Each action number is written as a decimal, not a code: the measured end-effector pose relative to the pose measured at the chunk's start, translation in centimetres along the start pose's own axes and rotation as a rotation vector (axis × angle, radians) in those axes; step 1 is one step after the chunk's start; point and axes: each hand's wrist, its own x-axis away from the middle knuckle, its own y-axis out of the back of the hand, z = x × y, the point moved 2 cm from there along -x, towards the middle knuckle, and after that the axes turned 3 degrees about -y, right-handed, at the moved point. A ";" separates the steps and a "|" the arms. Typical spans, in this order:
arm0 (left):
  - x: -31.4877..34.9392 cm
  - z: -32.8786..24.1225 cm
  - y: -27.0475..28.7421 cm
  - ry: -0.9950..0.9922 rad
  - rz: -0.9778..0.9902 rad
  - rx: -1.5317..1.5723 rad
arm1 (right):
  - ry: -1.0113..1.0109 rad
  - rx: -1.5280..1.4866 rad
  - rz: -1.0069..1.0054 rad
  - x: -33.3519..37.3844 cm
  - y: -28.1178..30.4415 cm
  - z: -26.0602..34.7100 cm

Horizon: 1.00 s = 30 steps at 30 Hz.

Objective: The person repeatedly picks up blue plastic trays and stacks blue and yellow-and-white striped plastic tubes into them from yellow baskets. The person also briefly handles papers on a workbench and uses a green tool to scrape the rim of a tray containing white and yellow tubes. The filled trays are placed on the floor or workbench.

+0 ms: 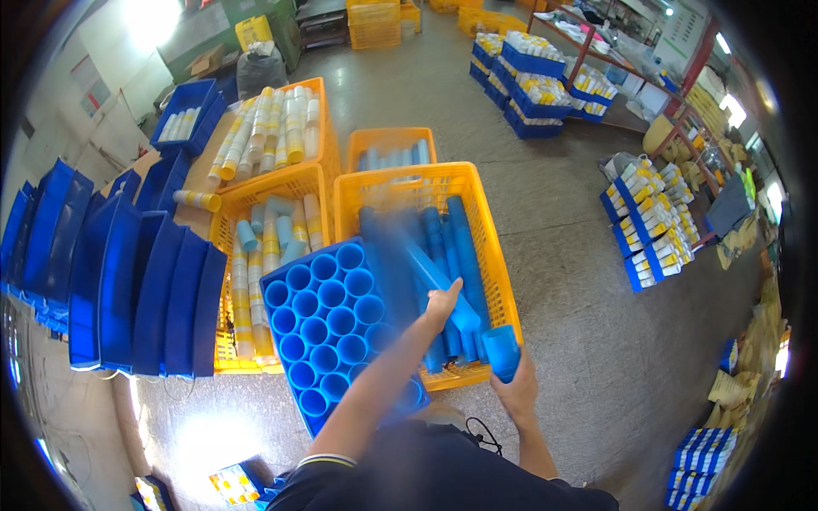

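Nearest, the right hand (516, 392) grasps a short blue tube (504, 356); the left hand (440, 307) grips a longer blue tube (430, 271), above a yellow crate (487, 247) of similar ones. Just left, upright tubes (341, 321) pack a blue bin (279, 274). Farther left lie yellow-and-white tubes (295, 128); far right, a wall board (684, 31) bears writing too small to read.

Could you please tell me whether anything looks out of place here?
Nothing looks spilled, but one yellow-and-white tube lies crosswise, apart from the lengthwise similar tubes farther back. The filled blue tray also sits askew beside the orange crate.
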 end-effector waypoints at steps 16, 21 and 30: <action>34.8 8.1 15.7 0.057 0.499 0.841 | -0.032 -1.262 1.007 9.5 -6.9 14.8; 39.5 12.5 17.6 -0.184 0.424 0.652 | -0.171 -1.304 1.219 15.8 -9.8 15.5; 44.2 18.8 17.7 -0.416 -0.066 -0.258 | 0.226 -1.016 0.474 14.1 -7.7 17.4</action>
